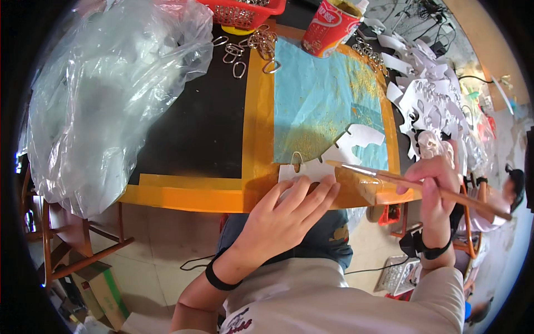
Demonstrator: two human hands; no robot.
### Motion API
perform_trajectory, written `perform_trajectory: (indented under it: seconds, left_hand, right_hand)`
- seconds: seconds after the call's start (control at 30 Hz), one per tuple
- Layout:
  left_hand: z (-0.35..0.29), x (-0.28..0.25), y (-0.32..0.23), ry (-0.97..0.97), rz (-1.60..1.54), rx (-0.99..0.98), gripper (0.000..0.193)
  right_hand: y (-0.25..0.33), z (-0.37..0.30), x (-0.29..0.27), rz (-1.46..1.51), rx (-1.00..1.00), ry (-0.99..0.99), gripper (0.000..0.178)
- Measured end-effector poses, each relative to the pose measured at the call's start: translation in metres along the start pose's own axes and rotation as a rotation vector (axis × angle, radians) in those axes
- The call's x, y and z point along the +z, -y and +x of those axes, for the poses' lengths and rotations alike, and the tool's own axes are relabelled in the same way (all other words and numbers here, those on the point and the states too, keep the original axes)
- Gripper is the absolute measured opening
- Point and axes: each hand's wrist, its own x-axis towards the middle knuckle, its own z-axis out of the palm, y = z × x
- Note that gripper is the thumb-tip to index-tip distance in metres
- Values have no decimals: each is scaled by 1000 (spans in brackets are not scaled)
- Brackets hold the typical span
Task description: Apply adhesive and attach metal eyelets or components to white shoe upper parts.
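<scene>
My left hand [292, 209] holds a flat white cut-out piece [285, 173] against the front edge of the table, fingers laid over it and thumb hidden. A thin metal loop [297, 158] stands up in a slot of this piece. From there the white shape runs on to a curved end [364, 135] at the upper right. My right hand [436, 178] is closed around the wooden handle of a paintbrush [409, 181]. The brush's pale tip reaches over the white piece, just right of my left fingers; whether it touches I cannot tell.
Blue sheeting [311, 100] spotted with yellow is taped onto the black tabletop [194, 122]. Metal rings [262, 44] lie by a red basket [245, 14]. A red can [331, 28] stands behind. White cut-outs [425, 97] pile up right; a large clear plastic bag [105, 106] fills the left.
</scene>
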Motion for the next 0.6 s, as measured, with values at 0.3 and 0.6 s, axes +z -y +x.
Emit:
perform_trajectory:
  seconds: [0.3,0.6]
  left_hand:
    - [-3,-3,2,51,-35,31,36]
    - [-4,-2,2,27,-77,6,36]
  right_hand:
    - [-6,-7,20,-55,-4,7,20]
    - [-4,-5,12,-91,-45,68,12]
